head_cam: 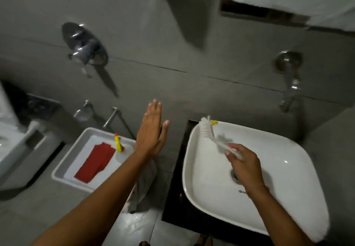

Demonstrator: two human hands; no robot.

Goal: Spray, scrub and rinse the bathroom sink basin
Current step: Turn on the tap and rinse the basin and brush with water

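The white sink basin sits on a black counter at the right, with its drain partly hidden behind my wrist. My right hand grips the handle of a white scrub brush, whose bristled head rests at the basin's far left rim. A small yellow piece shows beside the brush head. My left hand is held flat and open in the air, left of the basin, holding nothing.
A grey tray on the floor at the left holds a red cloth and a yellow-and-red bottle. A wall tap juts out above the basin. A shower mixer is on the wall. A grey cloth hangs below my left arm.
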